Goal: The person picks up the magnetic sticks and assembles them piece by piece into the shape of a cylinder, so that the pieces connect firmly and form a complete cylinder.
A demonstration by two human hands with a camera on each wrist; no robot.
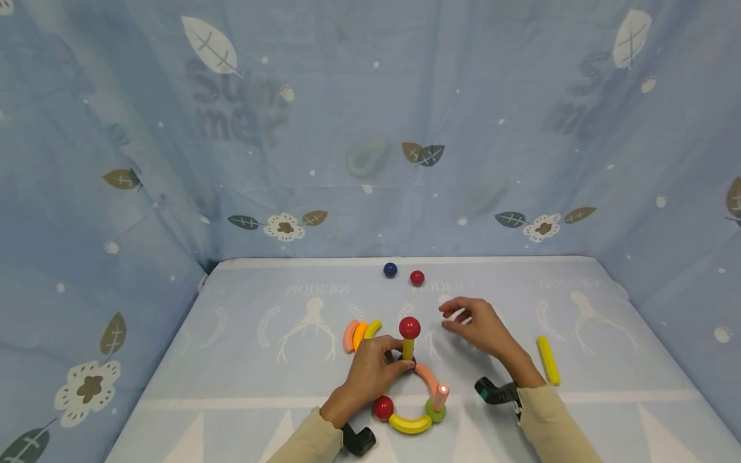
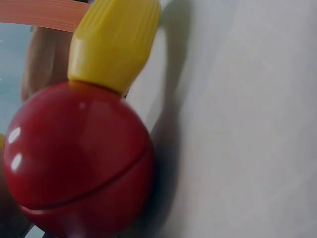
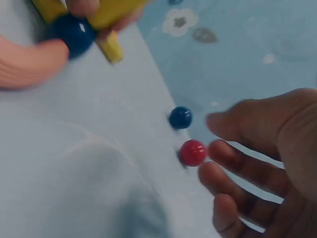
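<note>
Fingers of the left hand (image 1: 373,370) pinch the far joint: dark blue ball (image 3: 74,37) and foot of the upright yellow stick (image 1: 408,350), red top ball (image 1: 410,327) on it. Right hand (image 1: 477,328) holds nothing, fingers loosely spread, right of the stick, not touching.

Looks about halfway. Done: salmon curved bar (image 1: 427,376), green ball (image 1: 435,411), yellow curved bar (image 1: 411,425), near red ball (image 1: 383,408) joined; pink stick (image 1: 440,399) stands on green, uncapped. Left side hidden by the hand, can't tell if bridged.

Probably left to fit: three curved bars (image 1: 358,333) just beyond the left hand, loose yellow stick (image 1: 548,360) at right, loose blue ball (image 1: 390,270) and loose red ball (image 1: 417,278) near the far edge.

Dark blue ball sits against the left thumb tip.
</note>
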